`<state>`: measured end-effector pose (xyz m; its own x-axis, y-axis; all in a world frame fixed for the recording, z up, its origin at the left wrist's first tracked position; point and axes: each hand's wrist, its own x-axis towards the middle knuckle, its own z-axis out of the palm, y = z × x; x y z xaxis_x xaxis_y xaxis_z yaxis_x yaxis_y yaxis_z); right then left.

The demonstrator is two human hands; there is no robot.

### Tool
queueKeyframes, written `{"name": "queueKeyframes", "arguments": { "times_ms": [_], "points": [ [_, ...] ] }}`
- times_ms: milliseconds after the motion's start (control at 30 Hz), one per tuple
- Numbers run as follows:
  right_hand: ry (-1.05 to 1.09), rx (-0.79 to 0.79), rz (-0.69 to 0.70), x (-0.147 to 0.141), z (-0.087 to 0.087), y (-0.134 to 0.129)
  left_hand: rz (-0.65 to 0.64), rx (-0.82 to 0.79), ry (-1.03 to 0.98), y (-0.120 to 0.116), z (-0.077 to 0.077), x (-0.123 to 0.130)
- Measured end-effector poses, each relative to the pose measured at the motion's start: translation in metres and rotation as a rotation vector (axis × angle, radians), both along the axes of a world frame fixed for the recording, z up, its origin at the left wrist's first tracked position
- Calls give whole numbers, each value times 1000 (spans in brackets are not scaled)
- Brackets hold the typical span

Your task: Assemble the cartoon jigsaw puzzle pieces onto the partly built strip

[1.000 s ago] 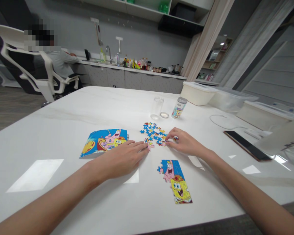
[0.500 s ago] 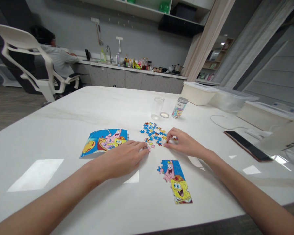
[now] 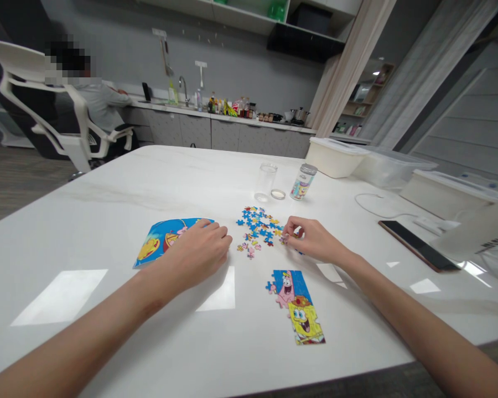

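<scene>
My left hand (image 3: 201,246) lies over the right part of a picture sheet (image 3: 151,249) with cartoon characters. Its fingers are curled down and their tips are hidden, so what they hold, if anything, does not show. At the right edge of a loose heap of jigsaw pieces (image 3: 257,224), my right hand (image 3: 309,237) pinches a small jigsaw piece (image 3: 285,239) between thumb and fingers. A few pink and yellow pieces (image 3: 250,249) lie between the hands. Nearer to me is a joined puzzle section (image 3: 299,309) showing a pink and a yellow character, its left edge uneven.
Behind the heap stand a clear jar (image 3: 266,182), its ring-like lid (image 3: 278,194) and a printed canister (image 3: 302,182). Storage boxes (image 3: 336,157), a cable and a phone (image 3: 419,246) are at the right. A person sits in a white chair (image 3: 78,121) at far left.
My left hand has moved left, off the pink pieces and onto the picture sheet, its fingers now curled. My right hand has lifted slightly, with a piece in its pinch.
</scene>
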<state>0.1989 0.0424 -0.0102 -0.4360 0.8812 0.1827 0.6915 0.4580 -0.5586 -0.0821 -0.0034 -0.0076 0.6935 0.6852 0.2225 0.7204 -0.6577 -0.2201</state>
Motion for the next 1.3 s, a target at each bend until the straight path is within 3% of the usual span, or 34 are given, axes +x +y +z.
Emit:
{"name": "queueKeyframes", "arguments": {
  "times_ms": [233, 400, 500, 567, 733, 833, 1000, 1300],
  "points": [
    [-8, -30, 3, 1, -2, 2, 23, -9, 51, -2, 4, 0],
    [-42, 35, -14, 2, -4, 4, -84, -86, -91, -2, -2, 0],
    [0, -5, -1, 1, -4, 5, -121, -114, -150, -4, -8, 4],
    [83, -124, 17, 1, -2, 5, -131, -122, -162, -5, -9, 6],
    [492, -630, 27, -2, 7, 0, -141, -141, -156, -5, -8, 6],
    [723, -814, 2, -2, 13, -1, -138, -143, -137, -5, -7, 6],
    [845, -916, -40, -1, 16, -1, -138, -135, -122, -5, -8, 6],
    [917, -1057, 32, 2, 10, 0, -153, -143, -142, -6, -7, 6]
  ]
}}
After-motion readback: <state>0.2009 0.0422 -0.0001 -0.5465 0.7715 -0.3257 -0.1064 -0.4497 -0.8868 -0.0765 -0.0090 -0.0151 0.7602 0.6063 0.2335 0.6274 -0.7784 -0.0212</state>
